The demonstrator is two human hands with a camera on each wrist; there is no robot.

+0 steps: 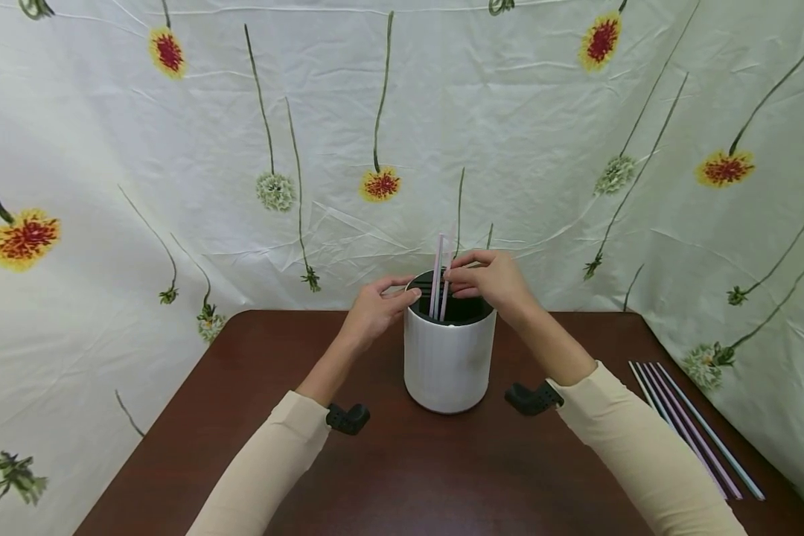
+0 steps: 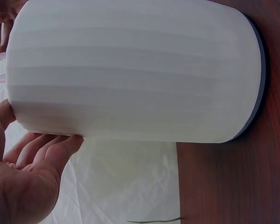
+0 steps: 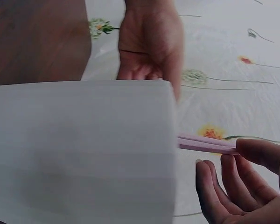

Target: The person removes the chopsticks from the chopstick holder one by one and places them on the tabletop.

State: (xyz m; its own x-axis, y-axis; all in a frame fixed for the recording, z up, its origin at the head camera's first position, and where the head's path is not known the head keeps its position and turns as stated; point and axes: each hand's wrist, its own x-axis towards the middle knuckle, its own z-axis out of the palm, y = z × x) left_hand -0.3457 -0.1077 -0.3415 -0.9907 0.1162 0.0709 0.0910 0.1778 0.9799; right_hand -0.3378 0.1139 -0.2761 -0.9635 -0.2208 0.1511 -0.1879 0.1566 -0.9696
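Head view: a white cloth printed with yellow-and-red flowers point(image 1: 482, 126) hangs behind a dark reddish-brown bench point(image 1: 388, 469). Upright on it stands a white cylindrical container with a black interior point(image 1: 447, 365). The left hand point(image 1: 380, 307) grips the container near its rim, thumb and fingers bent around the edge. Above the opening, the right hand point(image 1: 490, 283) pinches slim pale-pink straws point(image 1: 436, 279) standing inside, though how many it pinches is hard to tell. Slender pastel straws point(image 1: 697, 432) lie at the bench's right side.
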